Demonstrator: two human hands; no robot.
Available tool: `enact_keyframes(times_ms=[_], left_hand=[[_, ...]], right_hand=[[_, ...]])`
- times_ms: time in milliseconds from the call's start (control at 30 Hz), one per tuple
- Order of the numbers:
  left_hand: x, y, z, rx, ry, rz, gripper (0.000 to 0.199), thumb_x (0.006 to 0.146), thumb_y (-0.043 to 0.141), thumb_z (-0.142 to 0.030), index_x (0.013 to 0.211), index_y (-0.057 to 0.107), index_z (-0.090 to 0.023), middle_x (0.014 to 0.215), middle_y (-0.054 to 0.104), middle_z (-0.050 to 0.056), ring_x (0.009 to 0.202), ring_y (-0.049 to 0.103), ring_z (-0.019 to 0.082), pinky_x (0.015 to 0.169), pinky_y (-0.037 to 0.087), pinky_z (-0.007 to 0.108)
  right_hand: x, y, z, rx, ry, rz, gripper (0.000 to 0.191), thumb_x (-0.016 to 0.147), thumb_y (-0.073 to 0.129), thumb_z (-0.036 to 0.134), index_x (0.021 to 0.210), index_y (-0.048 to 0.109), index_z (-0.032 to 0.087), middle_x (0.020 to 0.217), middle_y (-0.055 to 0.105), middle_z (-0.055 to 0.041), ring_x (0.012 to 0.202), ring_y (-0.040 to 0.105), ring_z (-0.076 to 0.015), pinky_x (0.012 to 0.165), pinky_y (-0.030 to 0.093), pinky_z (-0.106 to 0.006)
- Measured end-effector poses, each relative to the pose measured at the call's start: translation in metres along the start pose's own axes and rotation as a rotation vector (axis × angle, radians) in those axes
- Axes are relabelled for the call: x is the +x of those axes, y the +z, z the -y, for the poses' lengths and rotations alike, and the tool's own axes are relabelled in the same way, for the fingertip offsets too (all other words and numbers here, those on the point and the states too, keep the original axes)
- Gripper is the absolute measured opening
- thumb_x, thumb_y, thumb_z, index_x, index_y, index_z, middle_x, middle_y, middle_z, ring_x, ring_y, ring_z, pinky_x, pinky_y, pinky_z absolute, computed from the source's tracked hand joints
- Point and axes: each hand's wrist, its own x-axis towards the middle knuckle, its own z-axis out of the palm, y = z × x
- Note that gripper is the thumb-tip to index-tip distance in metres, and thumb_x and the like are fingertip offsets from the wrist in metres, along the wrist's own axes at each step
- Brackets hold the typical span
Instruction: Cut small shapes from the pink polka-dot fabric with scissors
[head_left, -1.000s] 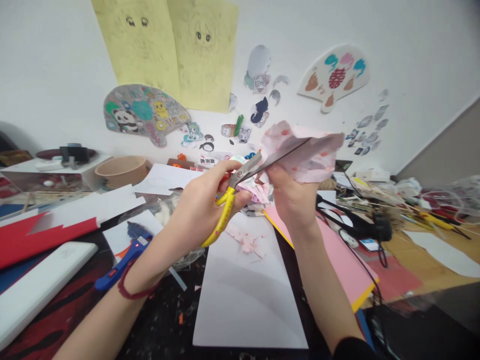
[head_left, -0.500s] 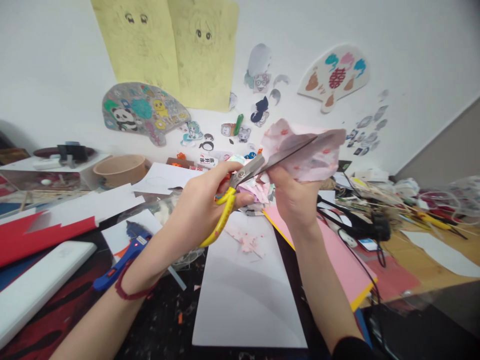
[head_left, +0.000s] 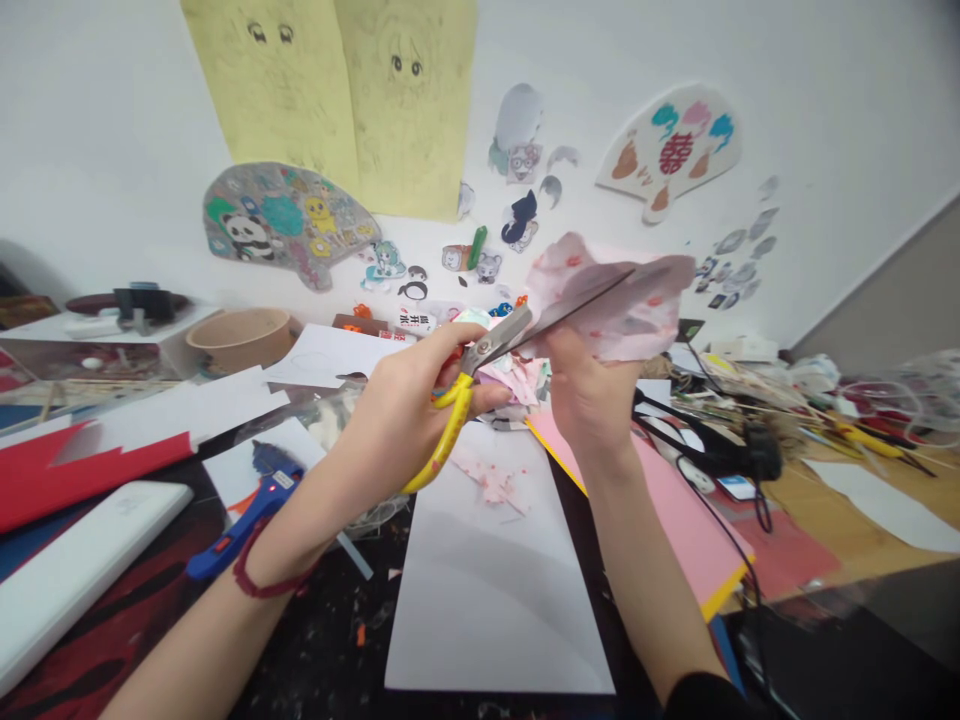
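My left hand (head_left: pixel 409 410) grips the yellow-handled scissors (head_left: pixel 450 432), whose blades stand apart and point up to the right. One long blade lies across a thin pink sheet with red marks (head_left: pixel 637 310). My right hand (head_left: pixel 589 390) pinches the lower edge of that sheet, just right of the scissors' pivot, with the fingers partly hidden. Below both hands, a white sheet (head_left: pixel 499 600) lies on the black table, and pink scraps (head_left: pixel 495 483) rest on its upper part.
A blue glue gun (head_left: pixel 247 520) and a long white box (head_left: pixel 90 580) lie at the left. Pink card with a yellow edge (head_left: pixel 690 510) and black cables (head_left: pixel 705 455) are on the right. Behind stands a round tan bowl (head_left: pixel 240 338) near the wall.
My right hand has shifted very slightly, and the pink sheet has moved a little with it. My left hand and the scissors are almost unmoved.
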Motion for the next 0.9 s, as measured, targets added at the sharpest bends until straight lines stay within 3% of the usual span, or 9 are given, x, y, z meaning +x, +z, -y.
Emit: enact_keyframes(times_ms=[67, 167, 400, 533, 667, 900], left_hand=[[-0.0003, 0.0003, -0.0002, -0.011, 0.0, -0.007, 0.044, 0.09, 0.062, -0.056, 0.113, 0.063, -0.019, 0.063, 0.041, -0.007, 0.056, 0.04, 0.011, 0.054, 0.031, 0.023], [-0.0003, -0.0001, -0.0015, -0.016, 0.002, -0.006, 0.043, 0.09, 0.061, -0.057, 0.111, 0.064, -0.019, 0.062, 0.041, -0.007, 0.056, 0.04, 0.011, 0.054, 0.03, 0.023], [-0.0004, -0.0034, -0.0046, 0.014, -0.015, 0.017, 0.04, 0.089, 0.064, -0.051, 0.112, 0.063, -0.019, 0.063, 0.039, -0.008, 0.055, 0.036, 0.01, 0.054, 0.029, 0.022], [-0.0016, -0.0039, -0.004, 0.018, -0.043, 0.058, 0.047, 0.091, 0.059, -0.055, 0.12, 0.059, -0.019, 0.069, 0.048, -0.005, 0.06, 0.045, 0.012, 0.057, 0.034, 0.023], [-0.0025, -0.0042, -0.005, 0.05, -0.054, 0.06, 0.052, 0.091, 0.056, -0.056, 0.126, 0.056, -0.018, 0.082, 0.056, 0.0, 0.07, 0.051, 0.015, 0.064, 0.038, 0.025], [-0.002, -0.0025, -0.005, 0.012, -0.036, 0.048, 0.044, 0.091, 0.058, -0.052, 0.119, 0.058, -0.019, 0.069, 0.048, -0.004, 0.062, 0.044, 0.013, 0.059, 0.033, 0.024]], right_hand=[[-0.0015, -0.0001, -0.0015, -0.008, -0.007, 0.007, 0.058, 0.074, 0.085, 0.028, 0.12, 0.058, 0.052, 0.137, 0.066, 0.0138, 0.136, 0.059, -0.0267, 0.099, 0.061, -0.046], [-0.0026, -0.0006, -0.0033, -0.01, 0.012, 0.036, 0.058, 0.076, 0.084, 0.028, 0.123, 0.057, 0.049, 0.133, 0.069, 0.0102, 0.118, 0.07, -0.0274, 0.095, 0.063, -0.047], [0.0006, -0.0037, -0.0007, 0.003, -0.026, 0.069, 0.062, 0.076, 0.082, 0.023, 0.127, 0.054, 0.046, 0.125, 0.071, 0.0069, 0.102, 0.074, -0.0243, 0.09, 0.063, -0.046], [0.0005, -0.0028, 0.0004, -0.034, -0.006, 0.03, 0.062, 0.073, 0.084, 0.025, 0.123, 0.055, 0.048, 0.126, 0.072, 0.0065, 0.109, 0.072, -0.0288, 0.095, 0.061, -0.052], [0.0004, -0.0016, -0.0019, -0.066, -0.033, -0.005, 0.069, 0.074, 0.083, 0.031, 0.131, 0.049, 0.049, 0.131, 0.071, 0.0046, 0.106, 0.072, -0.0293, 0.095, 0.061, -0.054], [-0.0007, -0.0015, -0.0021, -0.081, -0.023, 0.022, 0.061, 0.075, 0.082, 0.032, 0.125, 0.054, 0.053, 0.131, 0.071, 0.0071, 0.108, 0.073, -0.0316, 0.092, 0.061, -0.055]])
